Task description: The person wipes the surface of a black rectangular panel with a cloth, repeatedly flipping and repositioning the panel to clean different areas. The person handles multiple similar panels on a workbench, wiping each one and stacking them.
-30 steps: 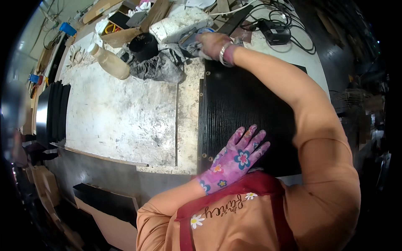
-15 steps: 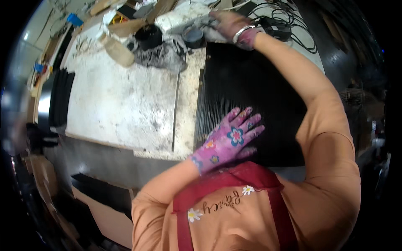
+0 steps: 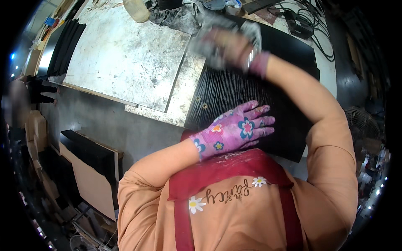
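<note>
A black wood-grain panel (image 3: 276,50) lies on the table in front of me, with small round holes near its left edge. My left hand (image 3: 240,127), in a purple floral glove, rests flat on the panel's near part with its fingers stretched out. Over the far left part of the panel is my right hand (image 3: 230,46), smeared by motion, in a stained glove with a shiny band at the wrist. It grips a grey rag (image 3: 251,31), which spreads out around the fingers.
A whitish stained board (image 3: 130,62) covers the table's left side. Beyond it stand a cloudy bottle (image 3: 137,10), a crumpled dark cloth (image 3: 176,17) and a small tub (image 3: 233,6). Black cables (image 3: 322,29) lie far right. Dark panels (image 3: 69,48) are stacked far left; a person (image 3: 37,90) stands beyond.
My right hand has come from the table's far side back over the panel, now with a grey rag. My left hand stays flat on the panel. The view has tilted nearer.
</note>
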Tool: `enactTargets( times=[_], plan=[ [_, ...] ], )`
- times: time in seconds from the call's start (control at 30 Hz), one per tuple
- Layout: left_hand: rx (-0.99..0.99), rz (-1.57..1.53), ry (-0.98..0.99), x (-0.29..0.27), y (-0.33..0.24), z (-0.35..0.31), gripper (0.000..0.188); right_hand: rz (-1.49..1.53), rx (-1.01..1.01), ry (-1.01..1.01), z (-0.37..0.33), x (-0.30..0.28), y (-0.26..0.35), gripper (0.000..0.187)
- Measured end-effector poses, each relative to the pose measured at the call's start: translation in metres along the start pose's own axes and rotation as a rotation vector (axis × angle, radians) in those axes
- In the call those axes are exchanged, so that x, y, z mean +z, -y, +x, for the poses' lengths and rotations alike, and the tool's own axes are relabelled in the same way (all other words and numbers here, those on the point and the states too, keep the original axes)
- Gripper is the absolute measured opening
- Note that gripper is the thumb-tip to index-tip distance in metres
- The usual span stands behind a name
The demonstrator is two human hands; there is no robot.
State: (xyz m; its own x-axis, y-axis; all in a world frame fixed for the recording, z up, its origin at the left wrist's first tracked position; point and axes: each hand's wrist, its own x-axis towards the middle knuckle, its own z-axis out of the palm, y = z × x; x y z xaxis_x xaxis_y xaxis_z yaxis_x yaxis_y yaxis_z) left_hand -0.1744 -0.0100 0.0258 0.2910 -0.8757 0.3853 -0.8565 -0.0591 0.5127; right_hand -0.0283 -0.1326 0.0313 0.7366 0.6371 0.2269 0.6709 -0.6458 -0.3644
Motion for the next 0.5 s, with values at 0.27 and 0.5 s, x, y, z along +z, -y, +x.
enactTargets(
  times=[0.27, 0.5],
  plan=[
    [-0.019, 0.062, 0.147, -0.010, -0.002, 0.005, 0.050, 0.021, 0.011, 0.194, -0.006, 0.010, 0.029, 0.042],
    [-0.210, -0.238, 0.098, -0.025, 0.011, 0.012, 0.046, -0.153, 0.794, -0.442, -0.086, -0.098, -0.095, 0.037]
  ],
)
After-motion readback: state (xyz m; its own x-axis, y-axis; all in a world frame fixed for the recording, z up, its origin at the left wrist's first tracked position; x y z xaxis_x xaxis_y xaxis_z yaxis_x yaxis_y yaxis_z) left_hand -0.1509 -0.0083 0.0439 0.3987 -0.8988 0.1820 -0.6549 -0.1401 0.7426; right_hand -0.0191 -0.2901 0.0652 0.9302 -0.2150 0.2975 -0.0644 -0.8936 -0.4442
